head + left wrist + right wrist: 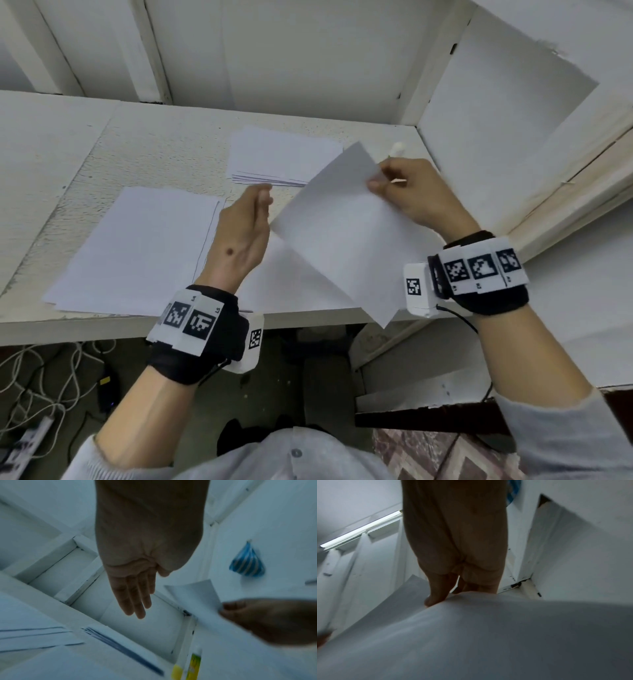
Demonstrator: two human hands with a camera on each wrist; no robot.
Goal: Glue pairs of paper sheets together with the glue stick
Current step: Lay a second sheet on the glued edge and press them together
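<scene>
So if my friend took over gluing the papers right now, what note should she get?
Right hand: pinches the lifted sheet by its far edge, up off the table.
Left hand: open, fingers straight, holding nothing, beside that sheet.
Glue stick: lies on the table near the right wall, untouched; in the head view only its tip shows past the right hand.
Papers: one stack at the back, other sheets spread at front left.
Done: a sheet has been picked up. Whether any pairs are already glued cannot be told.
Left: set the sheet down, glue it, press a partner on.

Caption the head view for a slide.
Right hand pinches a lifted paper sheet; left hand open beside it.
</scene>
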